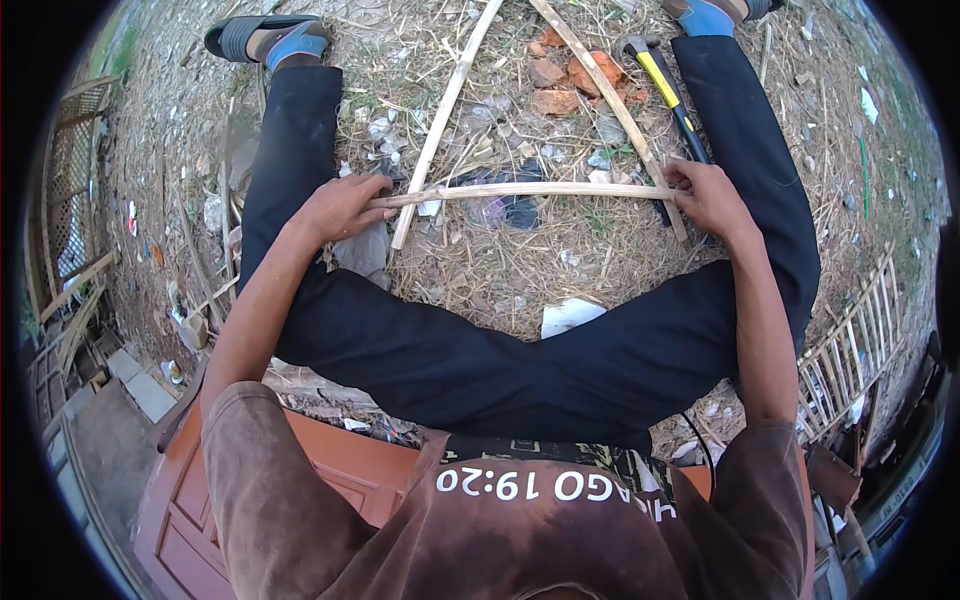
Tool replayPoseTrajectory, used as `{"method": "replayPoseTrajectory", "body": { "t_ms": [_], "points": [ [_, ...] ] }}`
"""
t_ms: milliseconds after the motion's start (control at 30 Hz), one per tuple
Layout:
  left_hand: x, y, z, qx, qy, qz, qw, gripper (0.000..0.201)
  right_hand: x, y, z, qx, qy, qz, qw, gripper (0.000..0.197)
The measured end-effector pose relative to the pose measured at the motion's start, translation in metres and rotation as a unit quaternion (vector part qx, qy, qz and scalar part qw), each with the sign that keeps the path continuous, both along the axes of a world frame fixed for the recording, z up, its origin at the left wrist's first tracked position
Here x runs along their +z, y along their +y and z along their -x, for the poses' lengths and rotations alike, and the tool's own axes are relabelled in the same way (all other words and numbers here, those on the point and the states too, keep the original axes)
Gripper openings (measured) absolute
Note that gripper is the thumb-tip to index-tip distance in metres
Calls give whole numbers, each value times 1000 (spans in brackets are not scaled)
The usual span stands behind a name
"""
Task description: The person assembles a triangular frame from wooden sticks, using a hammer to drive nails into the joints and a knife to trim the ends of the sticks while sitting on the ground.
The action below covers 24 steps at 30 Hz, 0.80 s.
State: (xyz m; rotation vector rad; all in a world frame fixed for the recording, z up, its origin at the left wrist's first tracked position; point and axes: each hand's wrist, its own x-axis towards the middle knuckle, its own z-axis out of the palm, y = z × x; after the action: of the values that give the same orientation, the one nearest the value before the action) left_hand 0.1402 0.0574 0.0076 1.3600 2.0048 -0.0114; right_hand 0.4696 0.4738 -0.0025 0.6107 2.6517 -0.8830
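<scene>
A pale wooden strip [530, 189] lies crosswise between my hands, over two longer strips. My left hand [343, 208] is closed around its left end, beside the left long strip [440, 130]. At the other end, my right hand [710, 198] pinches the crosswise strip where it meets the right long strip [610, 95]; whether those fingers also grip the long strip is hidden. Both long strips run away from me and draw closer together toward the top edge. Just beyond my right hand lies a hammer [663, 82] with a yellow and black handle.
Broken red bricks [590, 75] lie by the right long strip. Dry straw and litter cover the ground, with a white scrap [570, 317] near my legs. A slatted wooden frame [855, 345] lies at the right, and a lattice panel [75, 190] stands far left.
</scene>
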Motion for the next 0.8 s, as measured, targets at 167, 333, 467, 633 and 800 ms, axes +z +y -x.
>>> {"method": "replayPoseTrajectory", "body": {
  "t_ms": [167,333,467,633,800],
  "points": [
    [-1,-2,-8,-30,16,64,997,28,12,-4,6,81,-42,-56,994,23],
    [-5,-10,-8,-53,14,86,995,23,18,-24,-14,115,-117,-97,982,19],
    [-4,-11,-12,-54,7,97,994,23,14,-22,-27,108,-129,-124,978,22],
    [-3,-12,-15,-48,-43,92,994,24,6,-17,-27,102,-147,-103,979,21],
    [-4,-14,-16,2,-116,118,986,27,12,-19,-25,94,-151,-101,979,20]
  ]
}}
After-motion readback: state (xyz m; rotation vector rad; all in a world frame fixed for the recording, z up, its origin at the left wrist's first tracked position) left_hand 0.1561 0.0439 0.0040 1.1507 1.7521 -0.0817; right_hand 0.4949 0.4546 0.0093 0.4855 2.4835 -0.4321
